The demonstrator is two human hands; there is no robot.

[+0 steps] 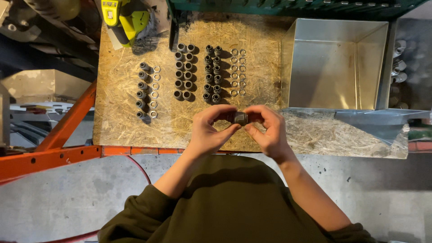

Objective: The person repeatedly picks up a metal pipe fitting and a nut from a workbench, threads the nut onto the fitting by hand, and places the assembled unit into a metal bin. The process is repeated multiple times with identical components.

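A small dark metal fitting (pixel 240 118) sits above the chipboard bench's (pixel 126 121) front edge, pinched between the left hand (pixel 208 130) and right hand (pixel 269 132), fingertips closed on its ends. Beyond lie rows of grey fittings (pixel 183 72) and washers (pixel 238 72). An open, seemingly empty metal box (pixel 378 63) stands right; a yellow-green tool (pixel 123 20) lies top left.

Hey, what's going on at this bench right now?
A person holds a small dark fitting between the fingers of both hands, left hand and right hand, just above a chipboard bench. Rows of similar fittings and metal rings lie lined up beyond the hands. An open metal bin sits to the right, and a yellow-green power tool lies at the far left.
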